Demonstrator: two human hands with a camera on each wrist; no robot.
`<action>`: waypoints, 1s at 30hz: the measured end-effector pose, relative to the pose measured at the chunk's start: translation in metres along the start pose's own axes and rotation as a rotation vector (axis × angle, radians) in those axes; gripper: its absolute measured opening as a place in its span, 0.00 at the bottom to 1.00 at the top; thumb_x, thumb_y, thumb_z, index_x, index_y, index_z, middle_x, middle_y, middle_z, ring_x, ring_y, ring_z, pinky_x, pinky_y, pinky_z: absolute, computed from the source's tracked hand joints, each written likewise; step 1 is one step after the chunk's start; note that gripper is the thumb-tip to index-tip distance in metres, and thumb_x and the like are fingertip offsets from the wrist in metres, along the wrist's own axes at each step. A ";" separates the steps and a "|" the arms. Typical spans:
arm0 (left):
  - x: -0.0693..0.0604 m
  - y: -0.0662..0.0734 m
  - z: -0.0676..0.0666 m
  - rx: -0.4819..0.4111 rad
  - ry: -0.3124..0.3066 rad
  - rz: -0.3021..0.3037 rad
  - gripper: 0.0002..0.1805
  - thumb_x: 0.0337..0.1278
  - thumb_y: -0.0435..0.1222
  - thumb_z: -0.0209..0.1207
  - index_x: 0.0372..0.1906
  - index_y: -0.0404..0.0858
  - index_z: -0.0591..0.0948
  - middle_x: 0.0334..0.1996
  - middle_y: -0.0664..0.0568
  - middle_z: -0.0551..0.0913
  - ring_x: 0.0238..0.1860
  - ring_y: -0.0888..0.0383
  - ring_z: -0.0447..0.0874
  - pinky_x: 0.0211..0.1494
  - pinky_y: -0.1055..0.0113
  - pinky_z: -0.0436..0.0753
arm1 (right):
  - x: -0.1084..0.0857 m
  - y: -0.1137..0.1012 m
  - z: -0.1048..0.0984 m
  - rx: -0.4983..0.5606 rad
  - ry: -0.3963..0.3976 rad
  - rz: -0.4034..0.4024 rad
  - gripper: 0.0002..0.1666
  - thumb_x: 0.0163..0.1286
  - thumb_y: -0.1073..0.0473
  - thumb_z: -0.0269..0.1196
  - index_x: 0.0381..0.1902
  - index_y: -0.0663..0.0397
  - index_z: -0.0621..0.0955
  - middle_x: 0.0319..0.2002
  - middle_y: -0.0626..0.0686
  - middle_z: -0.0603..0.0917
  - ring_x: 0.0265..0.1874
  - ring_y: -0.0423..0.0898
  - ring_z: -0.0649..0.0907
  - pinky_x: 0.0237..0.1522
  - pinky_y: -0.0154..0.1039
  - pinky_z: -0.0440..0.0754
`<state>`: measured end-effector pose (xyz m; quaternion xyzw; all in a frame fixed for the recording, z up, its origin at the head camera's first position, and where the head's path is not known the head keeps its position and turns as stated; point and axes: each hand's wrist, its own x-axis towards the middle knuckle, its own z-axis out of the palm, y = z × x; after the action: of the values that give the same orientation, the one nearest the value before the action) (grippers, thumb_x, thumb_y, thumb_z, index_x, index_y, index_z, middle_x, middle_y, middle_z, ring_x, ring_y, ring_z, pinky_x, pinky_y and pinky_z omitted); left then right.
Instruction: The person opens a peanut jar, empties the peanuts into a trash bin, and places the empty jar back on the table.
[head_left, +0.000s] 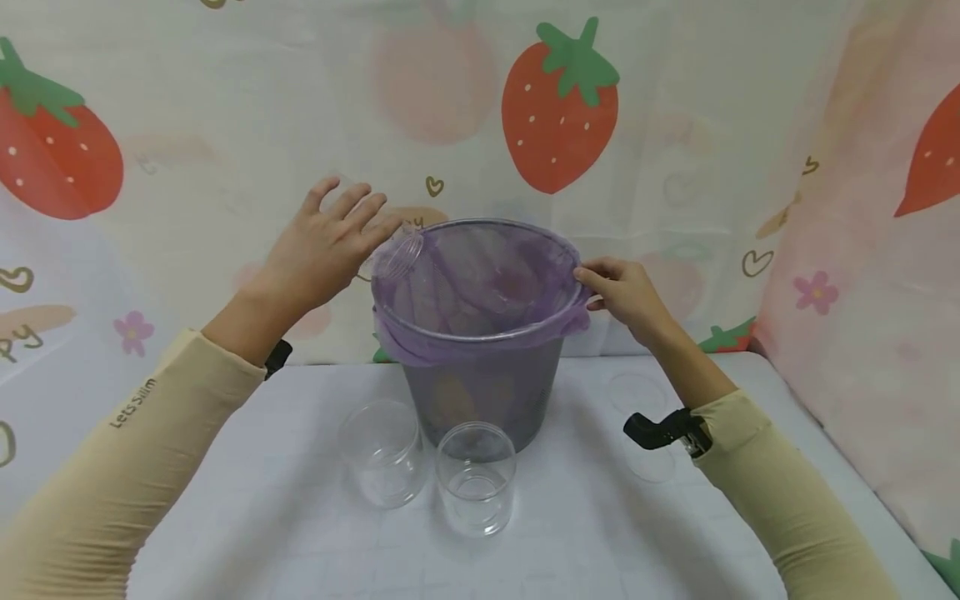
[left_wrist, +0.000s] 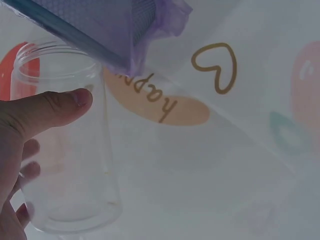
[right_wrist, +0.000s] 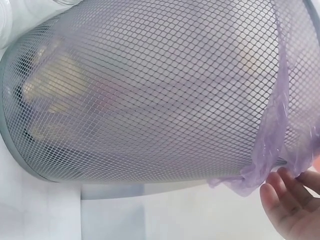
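Observation:
A grey wire-mesh waste bin (head_left: 480,400), lined with a purple plastic bag (head_left: 427,346) folded over its rim, stands upright on the table. My left hand (head_left: 322,246) holds a clear jar (left_wrist: 75,165), tilted with its open mouth (head_left: 405,252) over the bin's left rim. In the left wrist view the thumb lies across the jar, with fingers behind it; no lid shows on it. My right hand (head_left: 626,296) pinches the bagged rim on the right side. Pale and dark contents (right_wrist: 55,85) show blurred through the mesh near the bin's bottom.
Two clear, open jars (head_left: 386,458) (head_left: 478,483) stand on the white table in front of the bin. Two clear round lids (head_left: 637,392) (head_left: 651,463) lie to its right, near my right wrist. A strawberry-print cloth (head_left: 300,100) hangs behind.

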<state>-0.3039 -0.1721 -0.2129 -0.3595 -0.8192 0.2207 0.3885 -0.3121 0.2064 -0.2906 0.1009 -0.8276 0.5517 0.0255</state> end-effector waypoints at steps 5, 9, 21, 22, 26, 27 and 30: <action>-0.004 -0.002 0.001 0.010 -0.016 -0.006 0.36 0.39 0.30 0.74 0.60 0.41 0.76 0.58 0.41 0.78 0.63 0.44 0.71 0.68 0.46 0.67 | 0.001 0.000 0.000 -0.003 0.005 0.010 0.28 0.74 0.50 0.56 0.60 0.67 0.75 0.46 0.53 0.79 0.36 0.33 0.80 0.40 0.28 0.84; -0.004 -0.001 0.001 0.007 -0.031 -0.008 0.38 0.37 0.33 0.76 0.61 0.41 0.74 0.57 0.39 0.77 0.61 0.42 0.71 0.69 0.47 0.67 | 0.001 0.001 0.001 -0.005 0.004 0.019 0.28 0.74 0.50 0.56 0.61 0.67 0.75 0.46 0.53 0.79 0.36 0.33 0.80 0.40 0.28 0.84; -0.006 -0.002 0.002 0.012 0.017 -0.035 0.43 0.29 0.37 0.80 0.60 0.41 0.74 0.52 0.39 0.78 0.56 0.42 0.74 0.62 0.48 0.73 | 0.003 0.002 0.001 0.003 0.011 0.018 0.27 0.74 0.50 0.56 0.60 0.67 0.75 0.39 0.45 0.79 0.35 0.33 0.80 0.38 0.28 0.84; -0.007 -0.002 0.002 0.011 0.028 -0.036 0.44 0.28 0.37 0.80 0.60 0.41 0.74 0.51 0.40 0.78 0.55 0.42 0.74 0.59 0.49 0.73 | 0.003 0.002 0.001 0.004 0.010 0.018 0.27 0.74 0.50 0.56 0.60 0.67 0.75 0.40 0.45 0.79 0.35 0.33 0.80 0.38 0.28 0.84; -0.008 -0.002 0.001 -0.014 0.053 -0.052 0.43 0.27 0.36 0.81 0.58 0.40 0.75 0.48 0.40 0.79 0.52 0.43 0.75 0.51 0.50 0.76 | 0.003 0.002 0.001 0.008 0.007 0.019 0.27 0.74 0.50 0.56 0.60 0.67 0.75 0.42 0.48 0.79 0.35 0.33 0.80 0.38 0.28 0.84; -0.009 -0.002 0.001 -0.024 0.052 -0.061 0.43 0.27 0.36 0.81 0.58 0.40 0.75 0.49 0.40 0.79 0.52 0.43 0.76 0.50 0.49 0.76 | 0.003 0.002 0.001 0.009 0.006 0.020 0.27 0.75 0.50 0.56 0.60 0.67 0.75 0.42 0.48 0.79 0.35 0.33 0.80 0.38 0.28 0.84; -0.010 -0.001 -0.002 -0.049 0.032 -0.090 0.42 0.28 0.36 0.80 0.58 0.40 0.75 0.50 0.39 0.79 0.53 0.42 0.76 0.50 0.47 0.76 | 0.003 0.002 0.002 0.012 0.004 0.022 0.27 0.75 0.50 0.56 0.60 0.67 0.75 0.42 0.48 0.79 0.35 0.33 0.80 0.38 0.28 0.84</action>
<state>-0.2987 -0.1803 -0.2155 -0.3353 -0.8334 0.1771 0.4020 -0.3149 0.2054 -0.2929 0.0906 -0.8253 0.5570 0.0206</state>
